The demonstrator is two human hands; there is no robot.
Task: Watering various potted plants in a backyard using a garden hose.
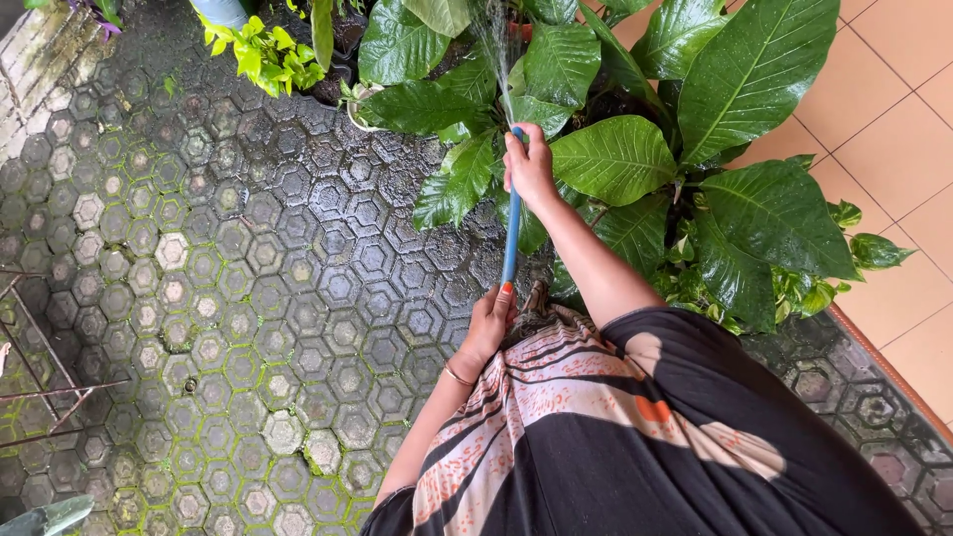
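A thin blue hose [511,233] runs from near my waist up toward the plants. My right hand [529,167] is closed around its far end, where a spray of water [493,50] fans out over large wet green leaves [612,159]. My left hand [488,323], with a bangle at the wrist, grips the hose lower down, close to my patterned dark dress [615,437].
Wet hexagonal paving stones [248,288] with moss in the joints cover the ground at left. Big-leaved potted plants [754,208] crowd the top and right. Orange floor tiles [884,129] lie beyond them. A rusty metal frame [50,387] stands at the left edge.
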